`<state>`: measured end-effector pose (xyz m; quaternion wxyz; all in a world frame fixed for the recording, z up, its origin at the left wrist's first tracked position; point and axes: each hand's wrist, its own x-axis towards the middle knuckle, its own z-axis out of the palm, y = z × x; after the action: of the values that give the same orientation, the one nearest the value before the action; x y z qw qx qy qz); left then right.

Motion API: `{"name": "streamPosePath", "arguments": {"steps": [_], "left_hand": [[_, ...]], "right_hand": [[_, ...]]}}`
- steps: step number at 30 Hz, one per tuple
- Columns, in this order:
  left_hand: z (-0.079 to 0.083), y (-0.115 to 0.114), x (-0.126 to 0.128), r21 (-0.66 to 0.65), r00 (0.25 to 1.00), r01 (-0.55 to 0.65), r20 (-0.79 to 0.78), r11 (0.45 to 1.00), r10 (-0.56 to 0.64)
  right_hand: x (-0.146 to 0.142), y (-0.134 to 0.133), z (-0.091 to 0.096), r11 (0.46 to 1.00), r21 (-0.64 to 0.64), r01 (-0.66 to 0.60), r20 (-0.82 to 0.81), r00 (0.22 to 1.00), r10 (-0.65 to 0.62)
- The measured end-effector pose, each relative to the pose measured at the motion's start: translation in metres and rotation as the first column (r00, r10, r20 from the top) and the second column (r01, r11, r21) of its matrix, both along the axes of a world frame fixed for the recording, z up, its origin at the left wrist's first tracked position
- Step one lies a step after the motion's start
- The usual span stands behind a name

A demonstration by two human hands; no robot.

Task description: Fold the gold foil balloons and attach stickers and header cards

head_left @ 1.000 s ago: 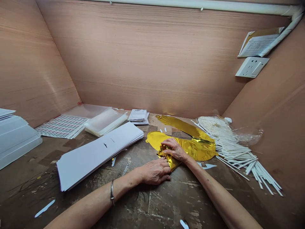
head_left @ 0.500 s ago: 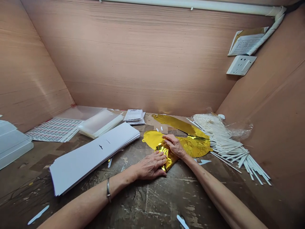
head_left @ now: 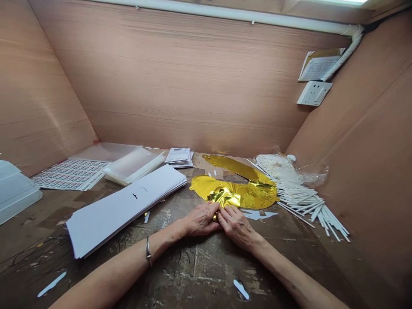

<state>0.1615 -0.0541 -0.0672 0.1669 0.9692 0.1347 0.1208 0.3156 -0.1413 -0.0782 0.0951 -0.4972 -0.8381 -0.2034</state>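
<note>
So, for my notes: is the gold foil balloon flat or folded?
Partly folded: the gold foil balloon lies spread, but its near part is creased where the left hand and right hand press it.

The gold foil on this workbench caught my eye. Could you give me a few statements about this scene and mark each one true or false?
The left hand and right hand both touch the crumpled part of the gold foil balloon. True.
The bangle is on the right wrist. False: it is on the left wrist.
White sticks lie in a loose pile right of the foil. True.
The stack of white card lies right of the foil. False: it lies left of it.
A white wall socket is mounted on the right-hand wall. True.
</note>
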Motion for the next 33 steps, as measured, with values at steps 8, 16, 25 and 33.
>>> {"name": "streamPosePath", "arguments": {"steps": [8,16,25,33], "left_hand": [[0.010,-0.027,-0.014,0.060,0.995,0.103,-0.012,0.993,-0.102],[0.008,-0.013,-0.027,-0.179,0.999,0.040,0.012,0.983,-0.038],[-0.015,0.006,-0.010,-0.583,0.956,-0.026,0.224,0.812,0.192],[-0.001,0.008,0.026,-0.600,0.726,-0.548,0.005,0.583,0.688]], "right_hand": [[0.029,-0.018,0.005,0.947,-0.104,-0.304,-0.429,0.873,0.233],[0.036,-0.029,-0.009,0.982,-0.140,-0.128,-0.694,0.720,-0.005],[0.026,-0.014,-0.009,0.883,-0.413,0.223,-0.828,0.313,-0.466],[0.009,-0.007,-0.005,0.760,-0.270,0.592,-0.560,0.546,-0.624]]}}
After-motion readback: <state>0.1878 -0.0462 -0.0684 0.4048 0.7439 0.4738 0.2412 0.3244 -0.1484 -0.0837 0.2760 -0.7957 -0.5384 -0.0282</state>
